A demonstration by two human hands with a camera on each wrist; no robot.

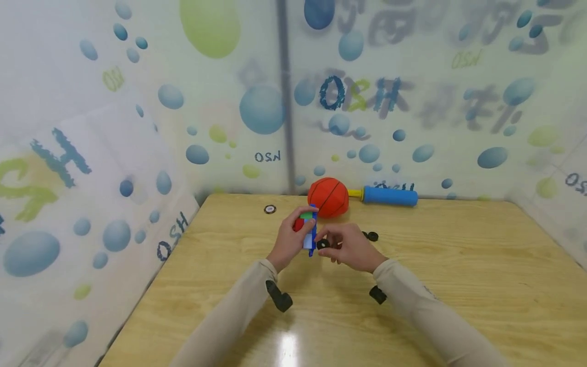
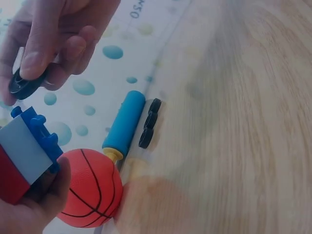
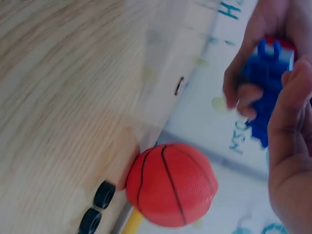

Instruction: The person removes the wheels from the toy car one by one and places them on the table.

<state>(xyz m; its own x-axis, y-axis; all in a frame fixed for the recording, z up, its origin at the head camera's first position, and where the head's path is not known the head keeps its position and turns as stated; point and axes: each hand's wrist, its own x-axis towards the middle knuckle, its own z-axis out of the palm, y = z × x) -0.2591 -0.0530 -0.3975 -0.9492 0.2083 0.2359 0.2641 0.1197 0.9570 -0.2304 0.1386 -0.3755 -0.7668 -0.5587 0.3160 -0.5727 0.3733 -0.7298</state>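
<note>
In the head view my left hand [image 1: 290,238] grips a small toy vehicle [image 1: 308,240] with a blue underside and white, red and green body parts. Its blue base faces right, and the left wrist view shows blue axle mounts [image 2: 46,134] standing out from it. My right hand [image 1: 356,248] pinches a small black toy wheel [image 1: 323,244] between thumb and fingers, just beside the base. A small gap separates wheel and mounts in the left wrist view. In the right wrist view the right hand's fingers hide the wheel.
More black wheels [image 2: 151,120] stand in a row on the wooden table [image 1: 458,275]. Behind the hands lie a red ball [image 1: 328,197] with black lines and a blue pump [image 1: 390,196] with a yellow end. A round chip [image 1: 270,209] lies at the back left, near the printed wall.
</note>
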